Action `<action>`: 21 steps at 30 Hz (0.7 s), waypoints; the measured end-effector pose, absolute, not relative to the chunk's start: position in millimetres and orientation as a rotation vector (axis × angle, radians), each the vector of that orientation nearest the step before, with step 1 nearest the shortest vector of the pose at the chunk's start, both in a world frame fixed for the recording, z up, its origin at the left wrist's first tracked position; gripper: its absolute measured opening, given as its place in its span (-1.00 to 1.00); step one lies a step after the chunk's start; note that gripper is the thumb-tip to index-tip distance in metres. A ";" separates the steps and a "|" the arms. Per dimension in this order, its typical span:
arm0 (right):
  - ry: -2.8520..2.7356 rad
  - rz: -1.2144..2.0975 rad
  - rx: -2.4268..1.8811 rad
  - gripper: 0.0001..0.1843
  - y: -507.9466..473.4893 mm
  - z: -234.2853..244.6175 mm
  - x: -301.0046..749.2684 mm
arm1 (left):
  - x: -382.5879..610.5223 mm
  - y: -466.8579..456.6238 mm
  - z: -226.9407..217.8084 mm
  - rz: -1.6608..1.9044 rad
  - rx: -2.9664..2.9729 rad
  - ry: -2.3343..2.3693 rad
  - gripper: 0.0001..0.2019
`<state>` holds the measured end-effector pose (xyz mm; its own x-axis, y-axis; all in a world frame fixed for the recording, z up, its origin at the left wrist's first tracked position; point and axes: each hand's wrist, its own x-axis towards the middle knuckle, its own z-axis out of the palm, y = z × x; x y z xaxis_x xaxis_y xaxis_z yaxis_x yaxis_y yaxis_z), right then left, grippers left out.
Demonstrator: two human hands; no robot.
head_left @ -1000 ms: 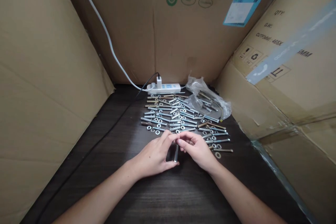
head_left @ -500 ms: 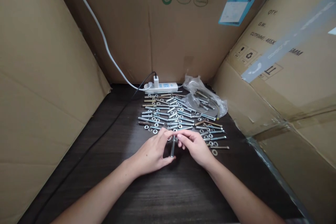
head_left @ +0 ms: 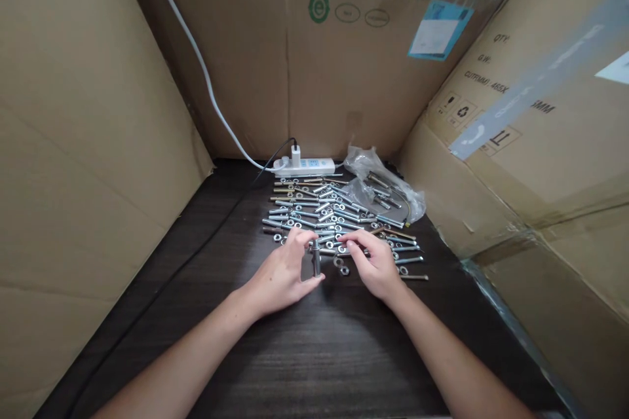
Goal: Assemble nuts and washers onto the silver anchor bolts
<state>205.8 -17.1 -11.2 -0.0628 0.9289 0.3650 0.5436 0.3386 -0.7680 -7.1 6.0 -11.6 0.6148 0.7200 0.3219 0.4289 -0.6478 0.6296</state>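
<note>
My left hand (head_left: 282,275) holds a metal sleeve bolt (head_left: 316,258) upright, with the thumb under its lower end and the fingertips at its top. To the right, my right hand (head_left: 376,263) hovers at the near side of the laid-out hardware, its index finger stretched out and the thumb a little apart. Nothing shows between those fingers. A washer (head_left: 338,262) and a nut (head_left: 344,271) lie on the dark table just left of it. Beyond both hands are rows of bolts (head_left: 346,213), with sleeves, nuts and washers among them.
A white power strip (head_left: 322,167) with a plugged-in charger (head_left: 295,156) lies at the back. A clear plastic bag (head_left: 366,163) with bolts rests at the back right. A black cable (head_left: 196,250) runs down the left. Cardboard walls (head_left: 236,59) enclose the dark table (head_left: 275,366).
My right hand has come away from the bolt's top and shifted right. My left hand, still holding the bolt, has moved slightly left and up. The camera view has shifted a little.
</note>
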 end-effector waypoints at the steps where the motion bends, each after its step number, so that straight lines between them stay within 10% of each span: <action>1: -1.732 0.553 -1.324 -0.79 -16.8 -11.7 205.8 | -7.1 6.0 -11.4 0.775 2.338 0.903 -0.45; 21: -1.895 0.524 -1.289 -0.75 -18.0 -13.2 206.0 | -6.8 7.2 -13.3 0.761 2.334 0.899 -0.41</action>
